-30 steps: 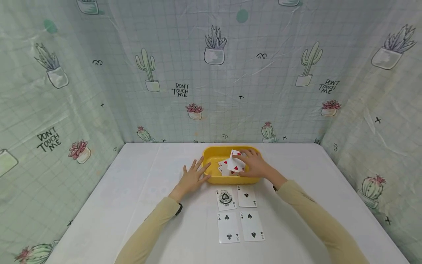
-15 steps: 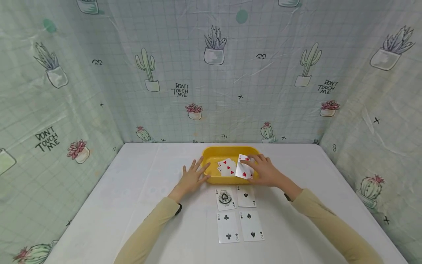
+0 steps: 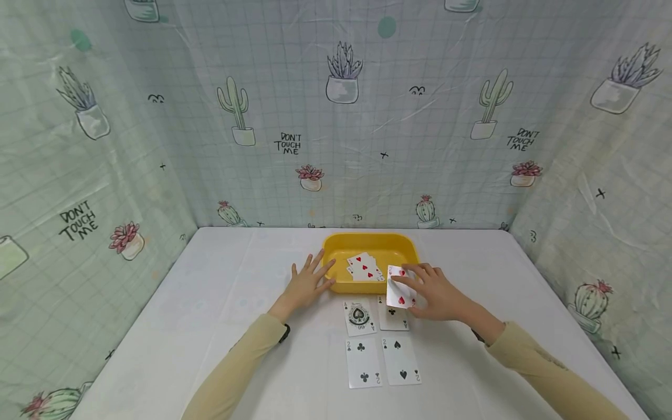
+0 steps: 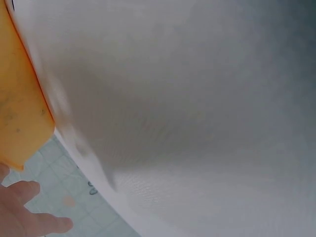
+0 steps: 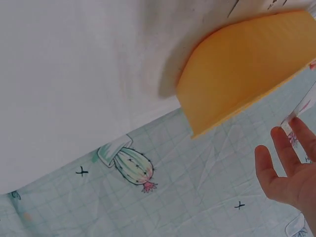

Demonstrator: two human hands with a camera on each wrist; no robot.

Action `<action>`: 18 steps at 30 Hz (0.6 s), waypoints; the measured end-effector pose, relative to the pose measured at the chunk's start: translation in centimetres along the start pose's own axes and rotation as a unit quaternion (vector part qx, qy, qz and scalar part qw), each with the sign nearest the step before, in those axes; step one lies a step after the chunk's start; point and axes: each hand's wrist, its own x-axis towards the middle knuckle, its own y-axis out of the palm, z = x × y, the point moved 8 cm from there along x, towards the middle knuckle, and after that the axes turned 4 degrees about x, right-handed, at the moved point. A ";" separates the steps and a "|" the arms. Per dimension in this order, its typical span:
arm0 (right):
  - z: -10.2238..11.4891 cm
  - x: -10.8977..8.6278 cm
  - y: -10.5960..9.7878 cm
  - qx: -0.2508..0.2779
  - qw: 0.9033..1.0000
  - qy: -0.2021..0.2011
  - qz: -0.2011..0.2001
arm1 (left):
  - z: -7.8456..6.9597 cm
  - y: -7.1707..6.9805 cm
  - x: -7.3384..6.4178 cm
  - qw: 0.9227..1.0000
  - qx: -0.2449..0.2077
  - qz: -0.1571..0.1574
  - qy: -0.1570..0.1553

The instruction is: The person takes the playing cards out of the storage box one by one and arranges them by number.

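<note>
My right hand pinches a white playing card with red hearts on it, over the front right corner of the yellow tray. That card overlaps the ace of clubs in the head view. In the right wrist view the card's edge shows at the fingertips. My left hand has its fingers spread at the tray's left end; in the left wrist view its fingers lie close to the tray wall. Several heart cards lie loosely overlapped inside the tray.
In front of the tray, face up on the white table, lie the ace of spades, two of clubs and two of spades, in two rows with the ace of clubs. A cactus-print cloth hangs behind and at both sides.
My right hand has carried the heart card from inside the tray to the right and toward me, past the front rim. The other heart cards are uncovered. My left hand has stayed put.
</note>
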 end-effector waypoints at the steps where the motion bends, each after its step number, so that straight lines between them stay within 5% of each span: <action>1: 0.0 -0.3 0.2 0.000 1.000 0.001 0.003 | 0.0 0.0 0.0 1.000 0.000 0.000 0.000; 18: -0.5 -4.5 2.1 0.021 0.998 0.019 0.047 | -0.1 -0.2 -0.1 1.000 -0.002 0.004 0.000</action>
